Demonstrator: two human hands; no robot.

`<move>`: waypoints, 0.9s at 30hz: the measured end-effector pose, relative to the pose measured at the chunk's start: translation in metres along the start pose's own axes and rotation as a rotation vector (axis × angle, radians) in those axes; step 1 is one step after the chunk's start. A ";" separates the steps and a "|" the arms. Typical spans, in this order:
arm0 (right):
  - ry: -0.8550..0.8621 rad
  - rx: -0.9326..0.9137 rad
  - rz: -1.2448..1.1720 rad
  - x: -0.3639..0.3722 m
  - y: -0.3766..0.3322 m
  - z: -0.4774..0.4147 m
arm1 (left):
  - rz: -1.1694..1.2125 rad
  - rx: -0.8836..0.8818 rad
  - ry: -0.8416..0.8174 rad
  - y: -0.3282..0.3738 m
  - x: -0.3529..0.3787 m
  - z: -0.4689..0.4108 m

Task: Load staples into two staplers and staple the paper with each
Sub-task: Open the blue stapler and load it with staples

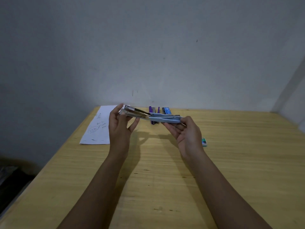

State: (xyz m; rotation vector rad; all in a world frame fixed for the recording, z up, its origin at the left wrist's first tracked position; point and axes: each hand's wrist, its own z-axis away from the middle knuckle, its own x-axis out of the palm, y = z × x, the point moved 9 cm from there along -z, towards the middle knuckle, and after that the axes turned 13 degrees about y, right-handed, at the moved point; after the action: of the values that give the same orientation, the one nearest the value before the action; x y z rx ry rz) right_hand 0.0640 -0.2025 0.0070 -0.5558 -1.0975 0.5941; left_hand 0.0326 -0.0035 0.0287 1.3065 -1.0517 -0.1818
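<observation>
Right hand (186,134) curled round the blue end of a light-blue plastic stapler (158,117), left hand (118,128) pinching its shiny metal end, above the middle of the yellow wooden table (165,179), white paper sheet (97,128) by the left edge.

dim overall | brightest patch mid-wall | soft shadows beneath hands (153,128) | wide-angle bending, dark corners
</observation>
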 end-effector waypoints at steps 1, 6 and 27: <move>-0.012 0.009 -0.027 0.001 0.001 0.001 | 0.035 -0.048 0.033 -0.005 -0.002 0.000; -0.025 -0.150 0.081 0.001 -0.005 0.004 | 0.115 -0.196 0.114 -0.022 -0.004 0.004; -0.515 -0.452 0.878 0.027 0.040 0.026 | -0.072 -0.231 0.104 -0.016 -0.017 -0.022</move>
State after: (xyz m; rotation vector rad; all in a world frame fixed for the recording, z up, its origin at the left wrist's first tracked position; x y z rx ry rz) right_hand 0.0423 -0.1522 0.0061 -1.3591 -1.4705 1.3114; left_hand 0.0457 0.0173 0.0083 1.1332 -0.8688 -0.2785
